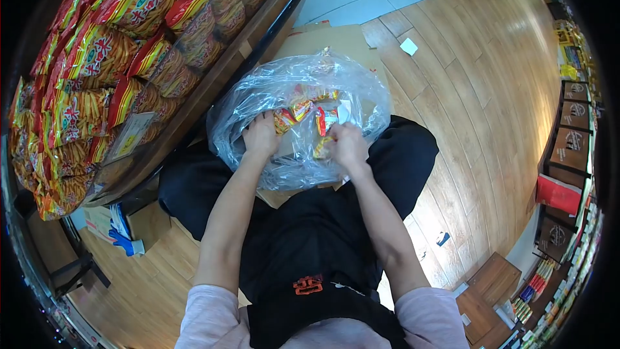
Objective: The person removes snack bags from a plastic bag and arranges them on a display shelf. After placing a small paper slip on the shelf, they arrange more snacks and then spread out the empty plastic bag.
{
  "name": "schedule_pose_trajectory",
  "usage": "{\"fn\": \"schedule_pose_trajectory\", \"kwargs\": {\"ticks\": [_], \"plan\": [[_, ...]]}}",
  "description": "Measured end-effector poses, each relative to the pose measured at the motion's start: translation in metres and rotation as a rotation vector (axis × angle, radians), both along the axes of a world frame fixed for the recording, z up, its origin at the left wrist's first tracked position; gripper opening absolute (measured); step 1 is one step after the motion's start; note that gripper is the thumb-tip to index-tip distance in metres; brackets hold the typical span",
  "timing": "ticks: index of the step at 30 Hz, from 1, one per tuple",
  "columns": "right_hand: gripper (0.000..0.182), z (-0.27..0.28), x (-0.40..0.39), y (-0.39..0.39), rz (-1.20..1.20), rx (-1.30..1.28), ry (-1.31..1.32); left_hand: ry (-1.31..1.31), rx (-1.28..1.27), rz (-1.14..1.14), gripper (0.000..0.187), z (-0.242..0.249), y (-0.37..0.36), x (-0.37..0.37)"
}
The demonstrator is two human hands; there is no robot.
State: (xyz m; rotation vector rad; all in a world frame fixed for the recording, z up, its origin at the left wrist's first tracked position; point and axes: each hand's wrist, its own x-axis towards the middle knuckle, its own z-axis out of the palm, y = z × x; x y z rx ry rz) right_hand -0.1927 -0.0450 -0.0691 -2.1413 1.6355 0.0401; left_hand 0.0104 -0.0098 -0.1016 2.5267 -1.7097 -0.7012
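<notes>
Dark apron (284, 315) nearest cam; beyond it, small pkts (301, 111) lie in clear bag (232, 100). Red pkt (322, 121) sits just far-left of R hand (349, 146), long axis roughly near-far, nearer R than L hand (261, 136). R fingers curled at yellow pkt (320, 148), grip unclear; L fingers stretched by pkts, can't tell if holding.

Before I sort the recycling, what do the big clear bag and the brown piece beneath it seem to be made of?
The clear bag: probably thin plastic film, glossy; it is see-through, wrinkled and shows bright glints.
The brown piece: likely cardboard, matte, going by its dull tan surface, though the bag covers much of it.
</notes>
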Motion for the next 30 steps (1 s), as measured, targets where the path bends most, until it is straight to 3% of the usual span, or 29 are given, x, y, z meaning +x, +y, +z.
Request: {"fn": "schedule_pose_trajectory", "kwargs": {"ticks": [2,5,6,8,9,10,11,13,14,16,17,21,24,25,26,29,30], "plan": [[0.014,0.015,-0.010,-0.009,-0.067,0.046,-0.108,0.092,0.044,0.066,0.055,-0.001,-0.006,0.012],[0.015,0.025,-0.027,-0.020,-0.248,0.112,-0.668,0.201,0.111,0.130,0.051,0.023,-0.015,0.024],[0.015,0.027,-0.028,-0.019,-0.241,0.108,-0.672,0.221,0.144,0.134,0.050,0.034,-0.017,0.027],[0.013,0.030,-0.025,-0.017,-0.323,0.196,-1.144,0.215,0.020,0.052,0.050,0.060,-0.010,0.032],[0.012,0.037,-0.023,-0.015,-0.330,0.295,-1.314,0.571,0.046,0.147,0.050,0.089,-0.008,0.029],[0.012,0.043,-0.020,-0.013,-0.318,0.302,-1.318,0.928,0.067,0.243,0.050,0.105,-0.004,0.026],[0.013,0.048,-0.017,-0.010,-0.322,0.354,-1.432,0.923,0.058,0.255,0.050,0.106,0.002,0.023],[0.017,0.050,-0.013,-0.005,-0.322,0.398,-1.602,1.180,-0.030,0.340,0.054,0.108,0.014,0.017],[0.017,0.051,-0.012,-0.002,-0.309,0.404,-1.603,1.177,-0.042,0.347,0.054,0.109,0.019,0.015],[0.017,0.055,-0.012,0.005,-0.319,0.585,-1.762,1.640,-0.031,0.573,0.049,0.113,0.028,0.011],[0.017,0.058,-0.012,0.007,-0.304,0.589,-1.763,1.734,-0.033,0.609,0.047,0.117,0.032,0.010],[0.016,0.061,-0.006,0.019,-0.429,0.808,-2.004,1.687,-0.239,0.562,0.056,0.109,0.055,-0.003],[0.021,0.048,-0.004,0.030,-0.400,0.701,-1.773,1.594,-0.421,0.577,0.061,0.108,0.066,-0.009],[0.038,0.064,0.005,0.035,-0.433,0.662,-1.741,1.613,-0.452,0.602,0.059,0.115,0.068,-0.011],[0.038,0.078,0.009,0.038,-0.429,0.663,-1.740,1.614,-0.456,0.602,0.059,0.115,0.070,-0.011],[0.066,0.098,0.014,0.049,-0.327,0.844,-1.678,1.573,-0.540,0.643,0.050,0.114,0.076,-0.011],[0.066,0.094,0.014,0.051,-0.324,0.845,-1.677,1.623,-0.539,0.665,0.050,0.115,0.077,-0.011]]}}
